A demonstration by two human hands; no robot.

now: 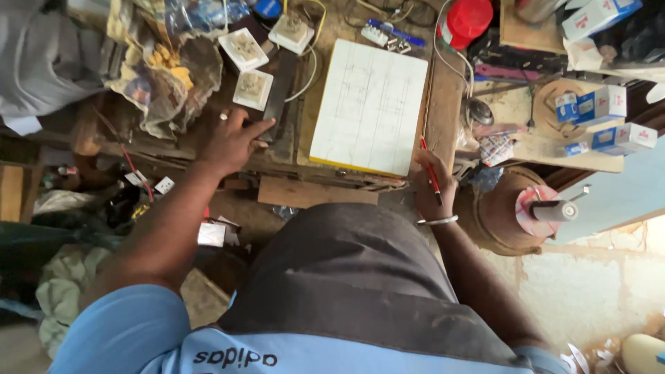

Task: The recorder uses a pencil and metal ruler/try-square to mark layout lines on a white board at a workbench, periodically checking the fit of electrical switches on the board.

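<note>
My right hand (435, 183) is closed around a red pen (431, 170), held at the near right corner of the white board (369, 105) lying flat on the worktop (443, 104). My left hand (232, 142) rests open, fingers stretched onto a dark flat bar (278, 90), just beside two white sockets (248, 68). A red cap (469, 19) sits beyond the board.

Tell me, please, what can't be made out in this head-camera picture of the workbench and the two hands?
- Right hand in the head view: it holds a red pen, but the fingers curl under, so the grip is hidden.
- White board: its pencil lines are too faint to read.
- Left hand: its palm covers what lies beneath; the fingertips reach a dark flat bar.
- Red cap: cut off by the top edge.
</note>
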